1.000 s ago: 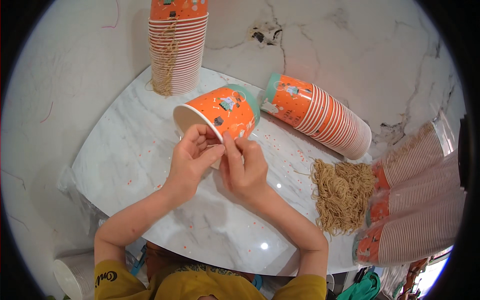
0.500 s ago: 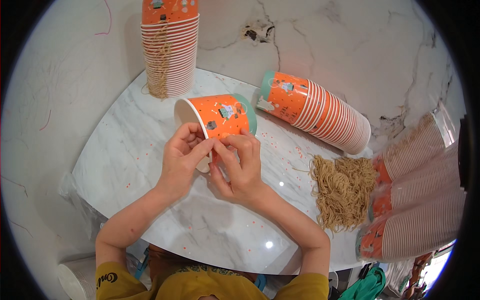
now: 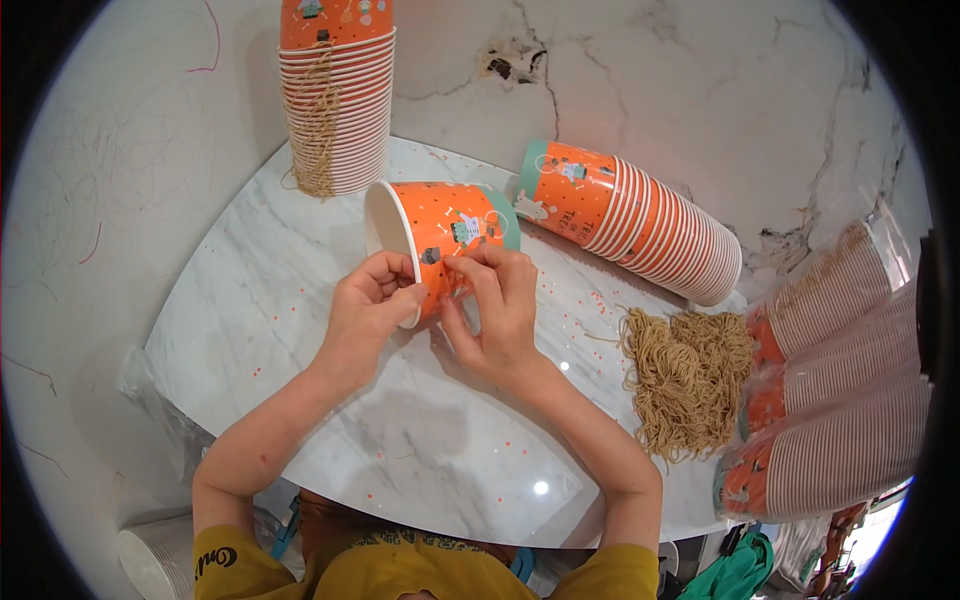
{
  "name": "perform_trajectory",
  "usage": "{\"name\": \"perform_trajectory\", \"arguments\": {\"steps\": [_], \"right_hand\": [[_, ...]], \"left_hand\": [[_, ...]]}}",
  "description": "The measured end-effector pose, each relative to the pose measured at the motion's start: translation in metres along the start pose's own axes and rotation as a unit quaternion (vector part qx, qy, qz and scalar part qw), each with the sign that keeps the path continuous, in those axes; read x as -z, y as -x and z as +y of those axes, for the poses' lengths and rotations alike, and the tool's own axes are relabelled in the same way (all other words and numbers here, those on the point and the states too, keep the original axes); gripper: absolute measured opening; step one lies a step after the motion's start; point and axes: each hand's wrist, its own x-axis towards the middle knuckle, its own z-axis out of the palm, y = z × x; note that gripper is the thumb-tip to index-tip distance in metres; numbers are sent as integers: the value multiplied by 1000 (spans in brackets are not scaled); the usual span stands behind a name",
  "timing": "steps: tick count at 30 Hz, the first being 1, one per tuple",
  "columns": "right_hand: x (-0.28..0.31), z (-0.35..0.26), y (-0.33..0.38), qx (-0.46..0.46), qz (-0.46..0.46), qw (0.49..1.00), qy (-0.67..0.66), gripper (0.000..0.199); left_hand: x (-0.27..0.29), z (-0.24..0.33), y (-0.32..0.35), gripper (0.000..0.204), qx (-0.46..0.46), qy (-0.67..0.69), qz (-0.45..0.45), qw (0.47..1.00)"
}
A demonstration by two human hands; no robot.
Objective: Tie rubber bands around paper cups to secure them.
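An orange paper cup [image 3: 450, 205] with a green base and cartoon prints lies tipped on its side above the table, its white-rimmed mouth facing left. My left hand [image 3: 365, 310] grips the lower rim, thumb outside and fingers curled at the mouth. On the printed wall, my right hand [image 3: 500, 310] holds the cup with bent fingers above and thumb below. Whether a string lies between my fingers cannot be made out. To the right rests a pile of tan strings [image 3: 690, 385]. An upright stack of cups [image 3: 340, 120], tan strings hanging down its side, stands at the far left.
A second stack of orange cups [image 3: 640, 225] lies on its side at the far right. Several plastic-wrapped cup stacks [image 3: 830, 400] line the right edge. Small orange bits dot the marbled white table [image 3: 400, 470]. Another white stack [image 3: 155, 560] sits below the table at lower left.
The cup has shifted slightly right and turned a little. My right hand has moved off the rim, away from my left fingertips, onto the cup's wall. My left hand stays at the rim.
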Motion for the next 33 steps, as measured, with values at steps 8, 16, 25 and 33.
{"name": "perform_trajectory", "arguments": {"steps": [8,16,25,33], "right_hand": [[-3,4,3,-18,-10,1000,-11,46],[-2,4,4,0,-30,999,-14,45],[-6,7,6,-16,-19,999,-45,44],[-5,12,13,8,-45,999,-27,50]], "left_hand": [[-4,0,-1,18,-3,-45,1,999],[1,-3,-2,18,10,-54,-11,998],[1,-1,-3,18,-3,-63,-7,998],[0,-1,-2,16,-25,-99,7,995]]}}
